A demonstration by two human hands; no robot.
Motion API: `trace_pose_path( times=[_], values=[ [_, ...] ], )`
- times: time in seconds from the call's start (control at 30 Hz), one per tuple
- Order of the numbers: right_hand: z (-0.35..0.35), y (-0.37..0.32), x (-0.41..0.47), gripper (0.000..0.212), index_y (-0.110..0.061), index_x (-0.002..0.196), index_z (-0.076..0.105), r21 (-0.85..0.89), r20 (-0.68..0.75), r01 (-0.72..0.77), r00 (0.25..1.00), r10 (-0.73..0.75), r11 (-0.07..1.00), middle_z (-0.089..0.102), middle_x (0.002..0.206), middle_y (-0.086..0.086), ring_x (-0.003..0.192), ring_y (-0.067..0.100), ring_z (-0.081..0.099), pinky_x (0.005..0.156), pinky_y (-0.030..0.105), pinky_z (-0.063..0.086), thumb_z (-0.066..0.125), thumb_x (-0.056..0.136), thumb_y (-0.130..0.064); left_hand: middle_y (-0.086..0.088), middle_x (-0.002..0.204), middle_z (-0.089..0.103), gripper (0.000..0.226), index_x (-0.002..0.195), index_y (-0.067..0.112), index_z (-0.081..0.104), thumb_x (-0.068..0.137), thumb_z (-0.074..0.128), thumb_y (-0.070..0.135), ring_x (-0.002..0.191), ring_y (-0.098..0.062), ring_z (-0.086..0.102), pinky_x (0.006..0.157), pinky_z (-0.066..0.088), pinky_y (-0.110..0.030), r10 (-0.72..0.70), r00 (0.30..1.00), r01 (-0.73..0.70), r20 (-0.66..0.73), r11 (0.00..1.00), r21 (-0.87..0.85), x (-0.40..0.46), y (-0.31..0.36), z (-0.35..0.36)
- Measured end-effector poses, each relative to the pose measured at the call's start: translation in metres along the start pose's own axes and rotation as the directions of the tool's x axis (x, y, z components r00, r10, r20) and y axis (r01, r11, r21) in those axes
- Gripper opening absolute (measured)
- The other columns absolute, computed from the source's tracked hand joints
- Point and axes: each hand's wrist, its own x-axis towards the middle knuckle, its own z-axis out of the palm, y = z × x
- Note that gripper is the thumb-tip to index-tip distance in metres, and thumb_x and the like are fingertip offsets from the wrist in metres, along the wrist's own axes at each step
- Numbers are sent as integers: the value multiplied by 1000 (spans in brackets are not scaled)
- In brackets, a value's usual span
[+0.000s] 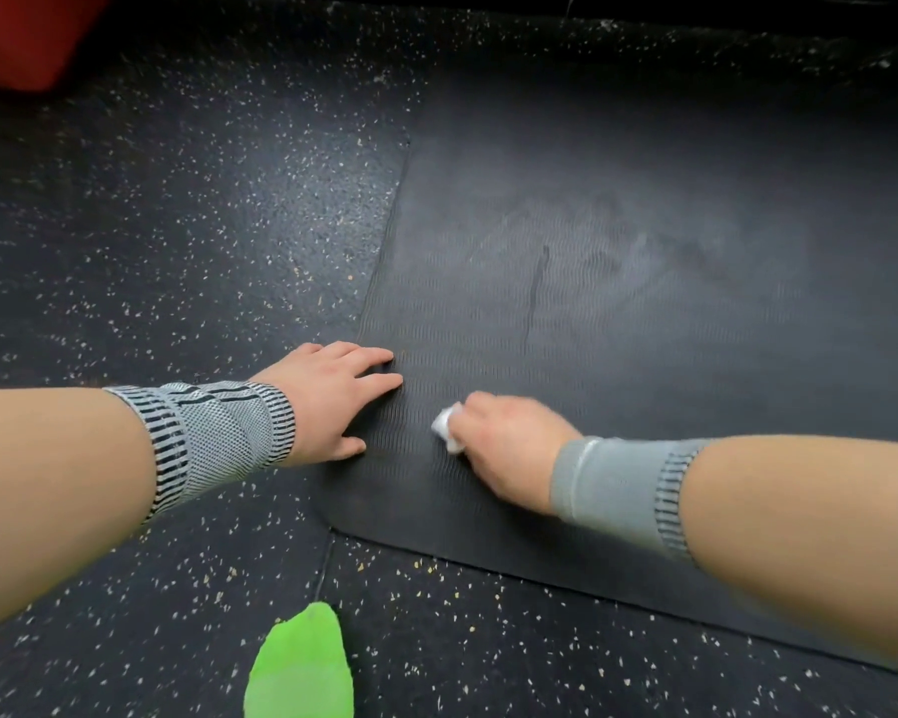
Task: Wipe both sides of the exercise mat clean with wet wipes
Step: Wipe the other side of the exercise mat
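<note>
A dark grey ribbed exercise mat (618,282) lies flat on the speckled floor, filling the middle and right of the view. My left hand (333,399) rests flat with fingers spread on the mat's left edge near its front corner. Close to its right, my right hand (504,448) presses a crumpled white wet wipe (447,427) onto the mat; the wipe pokes out from under my fingers. Damp streaks show on the mat further out. Both wrists wear grey knitted bands.
Black rubber floor with pale flecks (151,225) surrounds the mat. A bright green object (302,665) sits at the bottom edge in front of the mat's near corner. A red object (22,33) fills the top left corner.
</note>
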Motion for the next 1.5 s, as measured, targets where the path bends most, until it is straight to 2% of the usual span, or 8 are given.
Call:
trace_pose_path(
  times=[0.17, 0.4, 0.63, 0.9, 0.97, 1.13, 1.37, 1.5],
  values=[
    [11, -31, -8, 27, -15, 118, 50, 14, 195, 325, 927, -322, 946, 48, 110, 9, 97, 31, 52, 74, 38, 41, 46, 92, -12, 6, 159, 9, 75, 151, 35, 16, 89, 52, 55, 143, -18, 21, 113, 26, -38, -2, 1000, 2, -1, 1000, -11, -6, -3, 4],
    [-24, 15, 39, 18, -16, 110, 49, -92, -78, -132, 989, 125, 987, 49, 110, 7, 96, 30, 56, 72, 34, 39, 47, 92, -17, 6, 158, 13, 67, 151, 32, 20, 93, 49, 47, 137, -18, 32, 111, 32, -37, -14, 1000, 15, 18, 999, -49, -15, -16, 9],
    [6, -55, 24, 22, -12, 115, 50, -5, 214, 389, 900, -379, 921, 50, 110, 10, 97, 32, 54, 77, 39, 43, 44, 94, -14, 6, 157, 15, 67, 152, 32, 19, 93, 48, 45, 137, -18, 30, 112, 32, -35, -12, 1000, 14, 18, 996, -88, -25, -24, 21],
    [-24, -7, 84, 18, -14, 110, 49, -68, -107, -144, 985, 137, 987, 50, 108, 8, 95, 32, 57, 68, 33, 36, 50, 92, -16, 10, 156, 21, 62, 151, 30, 23, 94, 45, 43, 138, -16, 25, 110, 32, -32, 15, 999, -16, -39, 999, -43, -29, -33, 29],
    [-17, -24, 79, 18, -15, 109, 50, -16, -80, -116, 990, 114, 993, 51, 107, 8, 94, 32, 58, 69, 34, 38, 51, 91, -17, 10, 156, 21, 61, 151, 29, 24, 94, 44, 42, 139, -16, 24, 110, 33, -33, 10, 999, -12, -51, 999, -47, -32, -35, 31],
    [3, -70, 65, 20, -14, 113, 51, 33, 134, 288, 948, -290, 957, 50, 107, 9, 94, 30, 55, 73, 36, 40, 47, 93, -14, 9, 156, 21, 59, 151, 26, 25, 95, 42, 39, 138, -17, 24, 109, 33, -34, 1, 998, -3, -57, 999, -45, -35, -36, 33],
    [-24, -20, 116, 17, -13, 109, 50, 6, -187, -175, 967, 173, 985, 52, 108, 8, 98, 31, 57, 73, 34, 40, 50, 91, -14, 7, 156, 19, 58, 151, 24, 22, 96, 38, 34, 137, -18, 24, 106, 33, -34, 7, 997, -11, -80, 999, -48, -35, -36, 33],
    [-1, -58, 93, 22, -18, 112, 54, 71, -94, 20, 995, -14, 997, 54, 108, 7, 95, 30, 57, 77, 35, 43, 52, 90, -17, 6, 157, 16, 63, 150, 23, 21, 92, 42, 31, 138, -18, 22, 108, 30, -34, -14, 996, 10, -83, 999, -51, -32, -32, 29]
  ],
)
